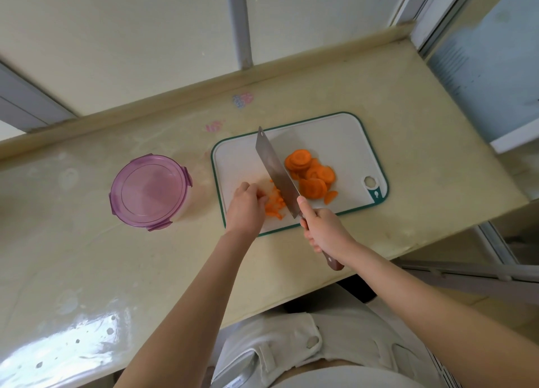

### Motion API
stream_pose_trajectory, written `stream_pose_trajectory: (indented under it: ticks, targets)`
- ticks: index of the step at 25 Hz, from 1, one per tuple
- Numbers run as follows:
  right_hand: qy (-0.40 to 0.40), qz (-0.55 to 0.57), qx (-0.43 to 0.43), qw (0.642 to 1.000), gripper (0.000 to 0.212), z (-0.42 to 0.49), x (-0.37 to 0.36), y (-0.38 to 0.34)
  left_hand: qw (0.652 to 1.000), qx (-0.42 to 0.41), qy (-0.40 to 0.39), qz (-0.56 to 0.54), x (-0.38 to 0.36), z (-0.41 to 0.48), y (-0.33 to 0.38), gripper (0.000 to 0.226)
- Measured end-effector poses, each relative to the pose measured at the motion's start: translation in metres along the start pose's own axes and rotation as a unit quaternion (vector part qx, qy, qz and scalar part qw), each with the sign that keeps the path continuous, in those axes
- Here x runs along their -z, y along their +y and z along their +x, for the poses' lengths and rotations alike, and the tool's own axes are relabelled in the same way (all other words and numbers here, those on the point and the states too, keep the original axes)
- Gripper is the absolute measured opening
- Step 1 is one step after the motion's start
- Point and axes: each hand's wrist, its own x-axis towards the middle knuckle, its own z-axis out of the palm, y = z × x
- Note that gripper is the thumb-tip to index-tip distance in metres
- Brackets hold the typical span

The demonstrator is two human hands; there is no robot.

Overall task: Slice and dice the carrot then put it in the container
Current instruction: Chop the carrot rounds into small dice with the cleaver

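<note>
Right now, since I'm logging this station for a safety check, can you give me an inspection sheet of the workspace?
Surface: glossy pale counter; white cutting board with green rim on it.
Job's things: carrot rounds piled right of the cleaver; diced carrot left of it; container left of board, purple lid on.
Clutter: two faded coloured marks behind the board.
Hands: left hand holds diced carrot with curled fingers; right hand grips cleaver handle.
Cables: nothing seen.
Surroundings: window frames behind the counter.
</note>
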Motion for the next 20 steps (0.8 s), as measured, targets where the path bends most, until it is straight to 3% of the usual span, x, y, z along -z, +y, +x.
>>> stream_pose_trajectory:
  ticks: [5, 10, 17, 20]
  targets:
    - [0.004, 0.005, 0.001, 1.000, 0.054, -0.001, 0.000, 0.001, 0.999, -0.040, -0.031, 0.008, 0.003, -0.021, -0.020, 0.025]
    - [0.010, -0.002, 0.003, 1.000, 0.055, -0.002, 0.001, 0.003, 0.999, -0.026, -0.010, 0.030, 0.003, -0.030, -0.023, 0.028]
    - [0.013, -0.020, 0.013, 1.000, 0.057, -0.005, 0.000, 0.009, 0.999, -0.028, -0.019, 0.022, 0.002, -0.029, -0.025, 0.008]
    - [0.016, -0.042, 0.022, 0.999, 0.058, -0.007, -0.002, 0.012, 1.000, -0.022, -0.010, -0.004, 0.000, -0.025, -0.020, 0.013]
